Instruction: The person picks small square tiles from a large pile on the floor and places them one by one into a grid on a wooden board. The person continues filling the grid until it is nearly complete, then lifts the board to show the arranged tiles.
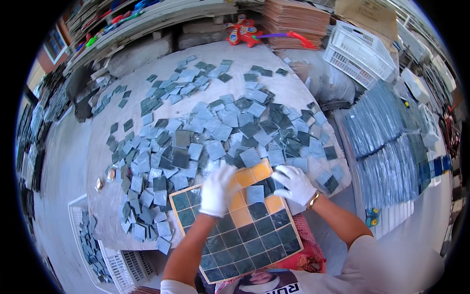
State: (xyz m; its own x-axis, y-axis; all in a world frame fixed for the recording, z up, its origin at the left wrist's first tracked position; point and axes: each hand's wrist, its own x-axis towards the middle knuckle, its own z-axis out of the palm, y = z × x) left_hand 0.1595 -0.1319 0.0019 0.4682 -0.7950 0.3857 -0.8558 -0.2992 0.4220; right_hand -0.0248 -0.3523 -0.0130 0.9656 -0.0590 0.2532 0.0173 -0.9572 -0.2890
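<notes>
In front of me lies a shallow grid tray (241, 217) with a pale rim, mostly filled with dark green square stone tiles (238, 253). Several cells show a bare yellow-orange base. One paler tile (255, 194) sits askew across the cells. My left hand (219, 189), in a white glove, is over the tray's upper left part; motion smears its fingers. At the upper right edge, my gloved right hand (295, 185) has its thumb and fingers around a dark tile (277, 184), partly hidden by the hand.
A heap of loose grey-green tiles (215, 128) covers the table (110, 193) beyond the tray. Lower left stands a white plastic crate (78, 235) of tiles. Wrapped tile stacks (379, 152) stand at right, white crates (360, 51) behind. A red toy (243, 33) lies at the far edge.
</notes>
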